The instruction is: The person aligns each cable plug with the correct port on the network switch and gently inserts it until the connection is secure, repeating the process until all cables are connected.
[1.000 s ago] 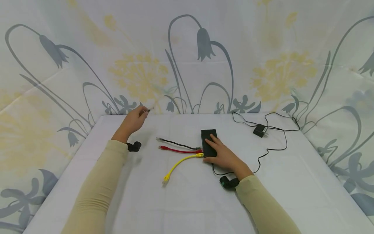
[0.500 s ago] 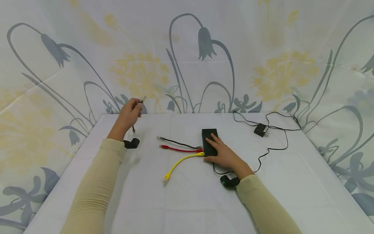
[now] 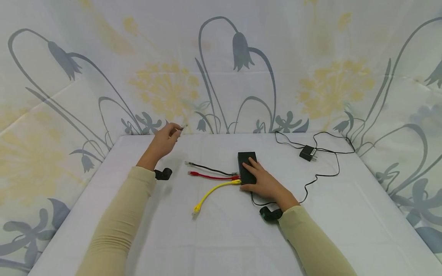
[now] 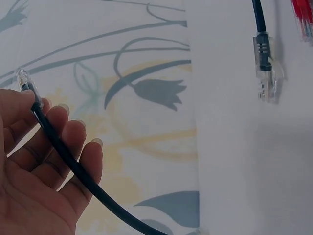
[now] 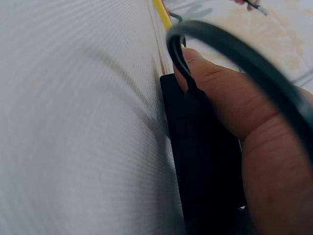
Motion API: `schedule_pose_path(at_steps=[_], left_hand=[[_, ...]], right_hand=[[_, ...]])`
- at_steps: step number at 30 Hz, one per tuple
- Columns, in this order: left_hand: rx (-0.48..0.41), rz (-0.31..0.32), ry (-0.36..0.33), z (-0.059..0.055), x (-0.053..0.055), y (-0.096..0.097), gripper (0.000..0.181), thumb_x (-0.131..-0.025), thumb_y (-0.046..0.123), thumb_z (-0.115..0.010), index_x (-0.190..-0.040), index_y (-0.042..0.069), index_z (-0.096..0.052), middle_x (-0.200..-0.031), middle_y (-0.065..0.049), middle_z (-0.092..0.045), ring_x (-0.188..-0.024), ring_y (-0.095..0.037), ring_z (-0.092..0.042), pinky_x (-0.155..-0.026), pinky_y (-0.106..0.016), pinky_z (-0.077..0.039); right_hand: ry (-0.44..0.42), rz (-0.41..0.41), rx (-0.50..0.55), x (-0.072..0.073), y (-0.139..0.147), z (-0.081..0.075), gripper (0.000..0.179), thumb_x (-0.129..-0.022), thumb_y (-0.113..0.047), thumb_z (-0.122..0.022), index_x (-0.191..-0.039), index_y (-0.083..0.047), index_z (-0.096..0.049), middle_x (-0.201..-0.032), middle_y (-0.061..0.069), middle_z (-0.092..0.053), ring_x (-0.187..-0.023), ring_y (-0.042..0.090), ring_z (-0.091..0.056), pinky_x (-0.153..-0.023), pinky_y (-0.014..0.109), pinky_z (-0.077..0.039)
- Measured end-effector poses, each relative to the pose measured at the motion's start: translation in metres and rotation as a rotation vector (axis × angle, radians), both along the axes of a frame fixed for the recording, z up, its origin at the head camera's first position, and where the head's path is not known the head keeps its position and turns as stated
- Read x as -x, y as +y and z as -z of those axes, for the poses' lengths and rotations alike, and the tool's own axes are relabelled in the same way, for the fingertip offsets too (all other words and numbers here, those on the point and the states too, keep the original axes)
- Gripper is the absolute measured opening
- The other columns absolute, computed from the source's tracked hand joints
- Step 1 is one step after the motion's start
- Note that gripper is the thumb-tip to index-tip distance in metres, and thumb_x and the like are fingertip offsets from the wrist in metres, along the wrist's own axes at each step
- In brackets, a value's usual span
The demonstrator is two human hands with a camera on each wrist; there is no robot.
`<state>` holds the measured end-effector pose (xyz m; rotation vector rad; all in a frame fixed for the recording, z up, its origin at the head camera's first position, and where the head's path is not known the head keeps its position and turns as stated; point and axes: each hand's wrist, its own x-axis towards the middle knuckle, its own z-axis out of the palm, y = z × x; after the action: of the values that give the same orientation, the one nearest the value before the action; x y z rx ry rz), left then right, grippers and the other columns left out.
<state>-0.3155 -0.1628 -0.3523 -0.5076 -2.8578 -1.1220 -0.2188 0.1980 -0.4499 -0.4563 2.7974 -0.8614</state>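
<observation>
Raised over the far left of the table, my left hand pinches a short black Ethernet cable near its clear plug, between thumb and forefinger. In the left wrist view the cable runs down across the other fingers, and its lower end is out of frame. My right hand rests on a black network switch box, fingers spread over its top and thumb along its near end. From the box's left side extend another black Ethernet cable, a red one and a yellow one, their far plugs loose on the table.
A thin black power cord leaves the box's near end and winds across the right of the table. It leads to a power adapter at the back right. Behind the table hangs a flowered cloth.
My left hand first rises and shifts left with the black cable, then comes back down and to the right, ending slightly right of where it began. The right hand stays on the box.
</observation>
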Motion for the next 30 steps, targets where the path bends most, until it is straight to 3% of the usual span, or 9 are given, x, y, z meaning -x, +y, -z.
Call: schedule_pose_path(at_steps=[10, 20, 30], left_hand=[[0.044, 0.028, 0.040, 0.017, 0.001, 0.017, 0.035, -0.104, 0.033, -0.041, -0.130, 0.011, -0.050, -0.110, -0.013, -0.064, -0.090, -0.028, -0.058, -0.076, -0.042, -0.047], [0.031, 0.047, 0.034, 0.030, 0.000, 0.032, 0.032, -0.104, 0.028, -0.044, -0.129, 0.011, -0.053, -0.110, -0.019, -0.063, -0.087, -0.027, -0.056, -0.077, -0.041, -0.046], [0.009, 0.077, -0.044, 0.043, -0.004, 0.047, 0.031, -0.104, 0.028, -0.044, -0.130, 0.014, -0.052, -0.114, -0.019, -0.063, -0.084, -0.025, -0.055, -0.074, -0.039, -0.046]], right_hand=[[0.002, 0.002, 0.001, 0.000, -0.001, 0.000, 0.089, -0.083, -0.055, -0.069, -0.155, -0.026, -0.024, -0.165, 0.000, -0.002, -0.151, 0.035, -0.006, -0.113, 0.062, -0.023], [0.011, 0.008, 0.003, 0.001, 0.000, 0.002, 0.089, -0.083, -0.055, -0.069, -0.155, -0.026, -0.025, -0.165, 0.000, -0.003, -0.151, 0.035, -0.007, -0.113, 0.062, -0.024], [0.007, 0.006, 0.008, 0.001, 0.000, 0.002, 0.089, -0.083, -0.055, -0.069, -0.155, -0.027, -0.025, -0.165, 0.000, -0.002, -0.151, 0.035, -0.007, -0.114, 0.062, -0.023]])
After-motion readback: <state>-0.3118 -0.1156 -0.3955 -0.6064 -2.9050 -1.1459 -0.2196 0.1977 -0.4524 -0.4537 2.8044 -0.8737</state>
